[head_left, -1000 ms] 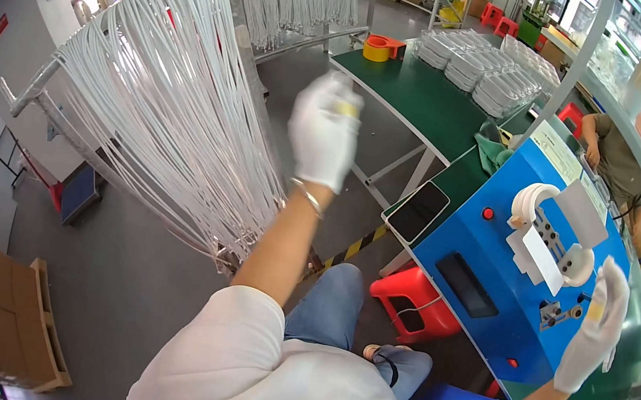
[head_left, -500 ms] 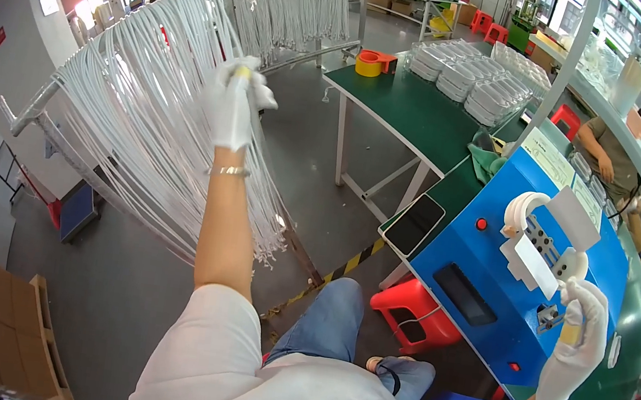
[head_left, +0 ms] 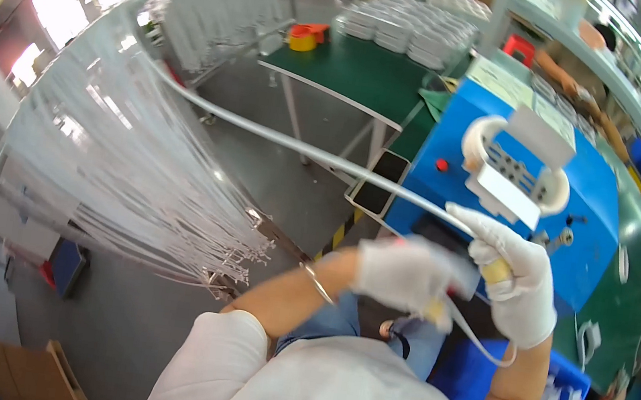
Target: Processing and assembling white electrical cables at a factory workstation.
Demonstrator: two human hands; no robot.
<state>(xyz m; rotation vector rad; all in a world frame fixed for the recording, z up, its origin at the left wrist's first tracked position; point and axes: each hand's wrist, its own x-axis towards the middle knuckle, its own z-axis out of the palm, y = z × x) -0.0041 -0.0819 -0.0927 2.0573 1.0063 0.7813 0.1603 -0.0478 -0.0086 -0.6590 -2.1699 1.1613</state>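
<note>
A long white cable (head_left: 288, 141) runs from the rack at the left across to my right hand (head_left: 519, 279). My right hand, in a white glove with yellowish fingertips, is closed on this cable, its index finger lying along it. My left hand (head_left: 406, 274), also gloved, is beside it and blurred by motion. A short loop of cable (head_left: 476, 342) hangs below, reaching the left fingertips, which look closed on it. Behind the hands stands a blue machine (head_left: 439, 187) with a white curved fixture (head_left: 484, 141) and a red button (head_left: 442, 165).
Many white cables (head_left: 125, 150) hang on the rack at the left. Stacked clear trays (head_left: 408, 25) and a yellow-orange tape dispenser (head_left: 305, 37) stand on the green table (head_left: 346, 70). A phone (head_left: 381, 182) lies by the machine. A blue bin (head_left: 468, 369) is below my right arm. Another person (head_left: 571, 83) sits beyond.
My left hand has come from the cable rack to beside my right hand, drawing a cable across. My right hand has moved left, away from the machine's fixture. The view has turned right.
</note>
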